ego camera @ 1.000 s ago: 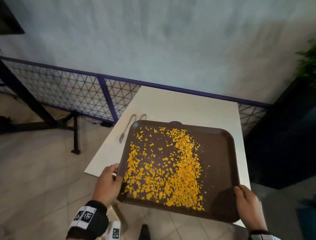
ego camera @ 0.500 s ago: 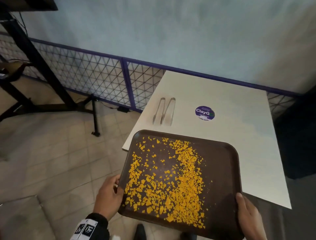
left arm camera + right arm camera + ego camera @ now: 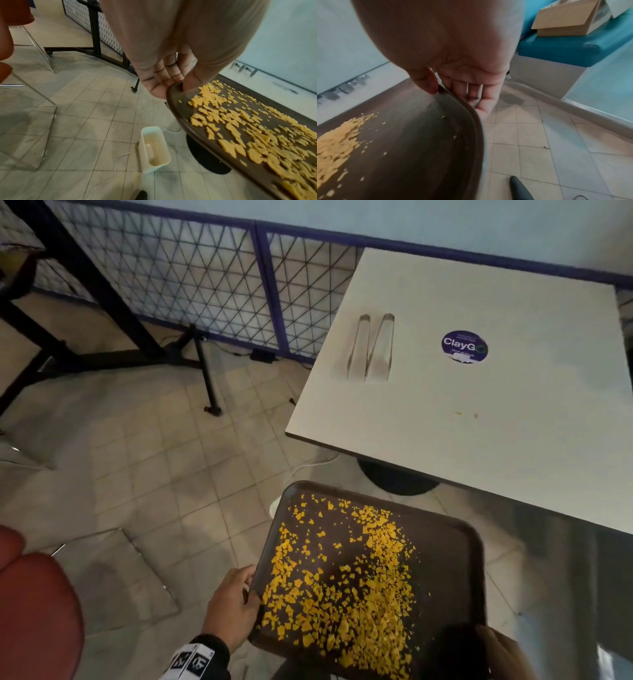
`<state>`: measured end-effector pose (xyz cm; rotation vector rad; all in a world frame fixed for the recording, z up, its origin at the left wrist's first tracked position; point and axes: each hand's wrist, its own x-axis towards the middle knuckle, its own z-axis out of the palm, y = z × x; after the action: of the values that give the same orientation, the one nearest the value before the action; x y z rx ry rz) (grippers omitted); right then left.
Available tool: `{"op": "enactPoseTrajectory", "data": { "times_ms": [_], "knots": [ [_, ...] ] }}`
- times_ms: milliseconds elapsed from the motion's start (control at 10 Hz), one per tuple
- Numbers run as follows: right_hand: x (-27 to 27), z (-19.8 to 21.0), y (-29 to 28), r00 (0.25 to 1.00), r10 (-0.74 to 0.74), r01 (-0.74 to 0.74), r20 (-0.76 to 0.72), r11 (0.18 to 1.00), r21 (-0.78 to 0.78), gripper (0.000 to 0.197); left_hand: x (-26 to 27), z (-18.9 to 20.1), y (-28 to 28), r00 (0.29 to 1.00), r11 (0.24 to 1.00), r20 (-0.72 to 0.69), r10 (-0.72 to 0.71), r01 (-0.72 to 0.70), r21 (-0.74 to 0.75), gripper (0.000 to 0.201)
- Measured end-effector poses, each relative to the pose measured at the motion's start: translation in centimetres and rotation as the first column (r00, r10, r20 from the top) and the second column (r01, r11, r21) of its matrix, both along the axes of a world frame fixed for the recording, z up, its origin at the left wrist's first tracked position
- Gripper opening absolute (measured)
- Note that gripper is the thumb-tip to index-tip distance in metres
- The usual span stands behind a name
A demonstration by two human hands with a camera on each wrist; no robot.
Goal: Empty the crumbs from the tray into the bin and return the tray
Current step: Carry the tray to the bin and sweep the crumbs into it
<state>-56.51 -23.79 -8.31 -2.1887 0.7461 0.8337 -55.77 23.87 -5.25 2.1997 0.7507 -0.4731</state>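
The brown tray (image 3: pixel 442 583), strewn with orange crumbs (image 3: pixel 346 587), is carried clear of the white table (image 3: pixel 513 419). Its edges are pinched by the left hand (image 3: pixel 233 607) and right hand (image 3: pixel 507 655), thumbs on top. In the left wrist view, the white bin (image 3: pixel 154 148) stands on the floor at 6 o'clock from the left hand, evidently the nearer one, its long axis running away from the camera.

A dark brown plastic tray (image 3: pixel 452 559) with a smooth, matt face is seen, strewn with dry, rough yellow crumbs (image 3: pixel 346 587). Shiny metal tongs (image 3: pixel 371 347) are laid on a smooth white table top (image 3: pixel 513 412). A glossy white plastic bin (image 3: pixel 155 148) is stood on matt grey floor tiles (image 3: pixel 82 111).
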Motion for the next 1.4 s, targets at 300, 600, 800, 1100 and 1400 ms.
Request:
{"op": "enactPoseTrajectory", "data": {
  "times_ms": [300, 600, 800, 1100, 1400],
  "knots": [
    [9.4, -2.8, 6.9, 0.987, -0.110, 0.113, -0.114, 0.993, 0.019, 0.026, 1.8, -9.7, -1.9, 0.997, 0.999, -0.068, -0.022, 0.025, 0.031, 0.038],
    [13.5, -15.8, 6.1, 0.996, -0.081, 0.080, 0.034, 0.997, 0.018, 0.028, 8.2, -23.7, -2.0, 0.998, 0.992, -0.037, -0.059, 0.063, 0.110, 0.035],
    [15.5, -27.9, 5.8, 0.966, -0.134, 0.143, 0.222, 0.989, -0.026, 0.042, 11.7, -33.5, -1.8, 0.992, 0.980, 0.069, -0.106, 0.093, 0.177, 0.026],
    [18.7, -38.4, 6.3, 0.878, -0.199, 0.251, 0.436, 0.966, -0.064, 0.045, 15.7, -41.4, -1.8, 0.966, 0.981, 0.230, -0.119, 0.079, 0.175, 0.023],
    [19.2, -40.9, 6.4, 0.813, -0.190, 0.257, 0.551, 0.965, -0.046, 0.046, 16.4, -43.6, -2.0, 0.948, 0.986, 0.307, -0.087, 0.037, 0.164, 0.020]
  ]
}}
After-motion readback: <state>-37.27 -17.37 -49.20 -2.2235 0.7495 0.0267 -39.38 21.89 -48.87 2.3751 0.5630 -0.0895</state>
